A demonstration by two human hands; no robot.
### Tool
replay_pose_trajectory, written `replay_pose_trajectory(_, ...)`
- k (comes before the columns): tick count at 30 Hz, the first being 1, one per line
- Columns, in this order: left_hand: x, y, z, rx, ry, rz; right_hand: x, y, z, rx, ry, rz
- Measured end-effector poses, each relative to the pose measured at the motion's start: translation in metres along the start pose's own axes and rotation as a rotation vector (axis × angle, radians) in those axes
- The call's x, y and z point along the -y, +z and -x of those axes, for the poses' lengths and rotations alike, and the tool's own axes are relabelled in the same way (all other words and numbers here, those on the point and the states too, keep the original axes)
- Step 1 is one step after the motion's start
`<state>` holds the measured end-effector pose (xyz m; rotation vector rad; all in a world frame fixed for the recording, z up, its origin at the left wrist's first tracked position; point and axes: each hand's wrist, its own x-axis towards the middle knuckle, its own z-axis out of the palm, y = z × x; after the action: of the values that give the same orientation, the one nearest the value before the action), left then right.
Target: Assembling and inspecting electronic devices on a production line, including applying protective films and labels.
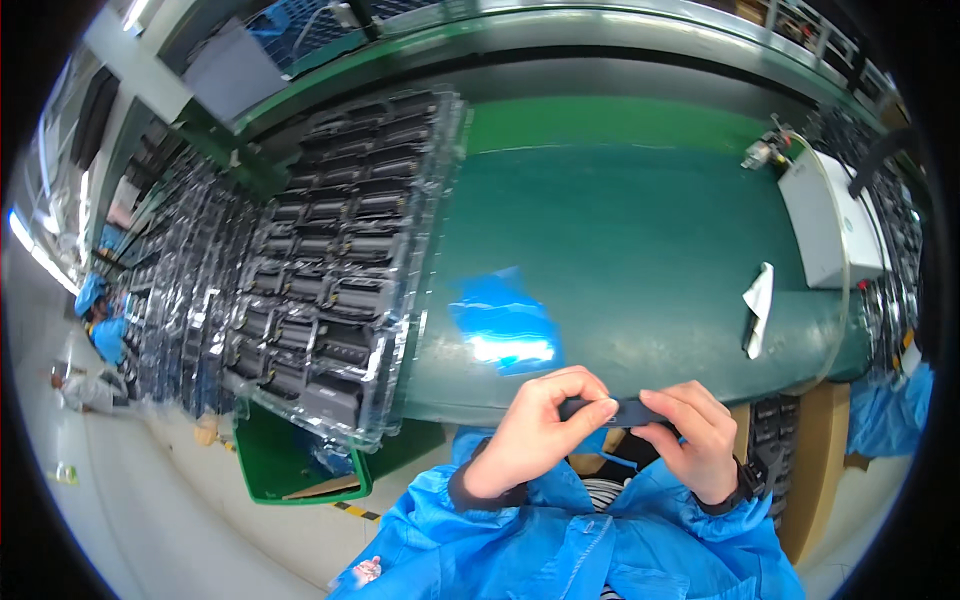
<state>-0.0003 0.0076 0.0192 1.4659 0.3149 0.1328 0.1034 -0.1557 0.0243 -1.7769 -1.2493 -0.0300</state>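
Observation:
A small dark elongated plastic part [630,413] is held level between my two hands, just off the near edge of the green work table [620,230]. My left hand [545,425] pinches its left end between thumb and fingers. At the other end, my right hand [697,436] grips with its thumb and fingertips. The fingers cover both ends of the part, so its exact kind cannot be made out. A shiny blue plastic film [508,322] lies on the table beyond my left hand.
Left on the table, a clear tray [432,215] holds rows of dark parts, with more trays beside it. Below stands a green bin [300,470]. To the right are a white box [830,220], a white cloth [761,305] and a cardboard carton [825,470].

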Motion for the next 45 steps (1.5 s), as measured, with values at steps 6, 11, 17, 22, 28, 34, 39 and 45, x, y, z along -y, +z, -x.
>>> replay_pose_trajectory(6,0.001,-0.002,-0.012,-0.119,0.002,-0.053,0.003,0.001,0.001,-0.073,0.164,0.056)
replay_pose_trajectory(11,0.008,-0.027,-0.012,-0.614,0.204,-0.708,-0.023,-0.001,0.007,-0.251,0.307,-0.091)
replay_pose_trajectory(17,0.001,-0.027,-0.009,-0.805,0.278,-1.252,-0.020,-0.001,0.012,-0.239,0.347,-0.234)
replay_pose_trajectory(22,-0.039,-0.052,0.033,-0.965,0.482,-1.177,-0.025,-0.008,0.023,-0.289,0.356,-0.282)
replay_pose_trajectory(28,-0.035,-0.103,0.067,-1.074,0.058,-1.535,-0.032,-0.013,0.029,-0.321,0.407,-0.436)
replay_pose_trajectory(34,-0.035,-0.113,0.061,-0.967,-0.029,-1.569,-0.024,-0.013,0.036,-0.338,0.409,-0.487)
replay_pose_trajectory(39,-0.033,-0.114,0.061,-1.005,-0.032,-1.644,-0.024,-0.020,0.048,-0.368,0.476,-0.534)
replay_pose_trajectory(45,-0.072,-0.076,0.082,-1.168,0.458,-0.886,-0.025,-0.027,0.057,-0.470,0.466,-0.598)
